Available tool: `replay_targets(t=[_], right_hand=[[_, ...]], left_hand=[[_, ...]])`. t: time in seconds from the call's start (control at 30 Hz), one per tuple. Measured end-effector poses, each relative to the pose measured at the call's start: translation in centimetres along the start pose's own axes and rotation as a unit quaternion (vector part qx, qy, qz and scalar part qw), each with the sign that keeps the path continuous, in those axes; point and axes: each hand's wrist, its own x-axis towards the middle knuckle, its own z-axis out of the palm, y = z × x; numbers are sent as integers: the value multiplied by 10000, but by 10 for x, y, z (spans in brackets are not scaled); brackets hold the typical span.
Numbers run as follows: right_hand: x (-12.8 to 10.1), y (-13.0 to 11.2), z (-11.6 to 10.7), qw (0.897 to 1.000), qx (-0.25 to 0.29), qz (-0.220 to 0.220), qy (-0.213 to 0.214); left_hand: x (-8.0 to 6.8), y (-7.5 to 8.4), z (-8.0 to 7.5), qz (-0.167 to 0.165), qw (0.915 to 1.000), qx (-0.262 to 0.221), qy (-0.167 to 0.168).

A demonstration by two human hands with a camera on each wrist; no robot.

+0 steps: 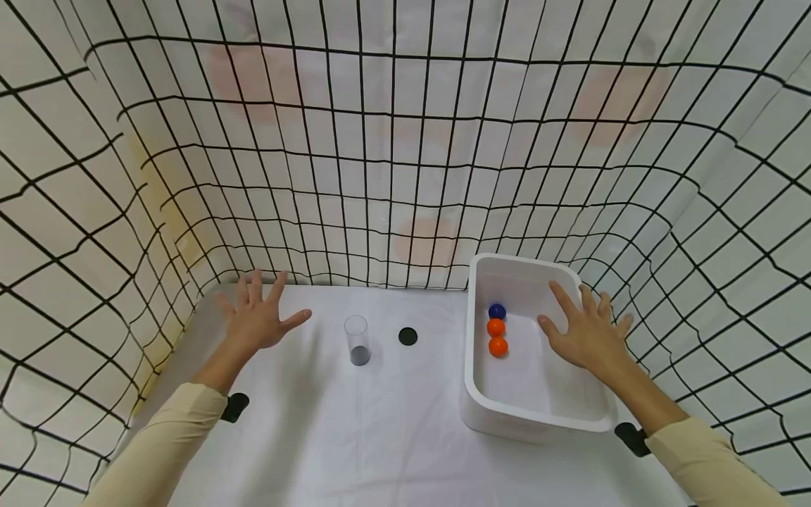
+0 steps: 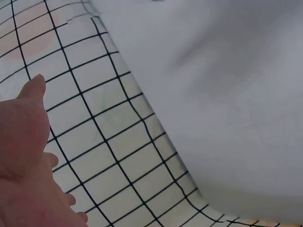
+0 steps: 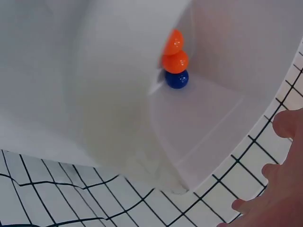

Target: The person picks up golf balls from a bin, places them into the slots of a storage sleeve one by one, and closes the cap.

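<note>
My left hand (image 1: 253, 320) hovers over the left part of the table with its fingers spread, holding nothing. To its right stands a clear glass (image 1: 357, 341), upright on the white cloth. Over the right side of a white plastic bin (image 1: 472, 338) my right hand (image 1: 586, 334) is stretched out, fingers spread and holding nothing. Inside the bin, along its left wall, a blue ball (image 1: 497, 311) and two orange balls (image 1: 498, 346) lie in a row. The right wrist view shows the same blue ball (image 3: 177, 79) beside the orange ones, away from my fingers.
A small black disc (image 1: 408, 336) lies on the table (image 1: 380, 436) between the glass and the bin. White cloth walls with a black grid (image 1: 393, 141) rise at the back and both sides of the table.
</note>
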Motion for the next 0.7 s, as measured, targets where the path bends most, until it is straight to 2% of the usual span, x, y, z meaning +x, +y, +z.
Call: replay_targets(t=[0.2, 0.43, 0.7], right_hand=[[-2, -18, -3, 9999, 42, -132, -62], [-2, -40, -5, 9990, 388, -218, -20], [2, -70, -2, 9974, 626, -339, -54]], left_hand=[[1, 13, 4, 150, 9999, 12, -39], [1, 28, 14, 403, 9989, -190, -128], [2, 35, 41, 840, 9940, -563, -426]])
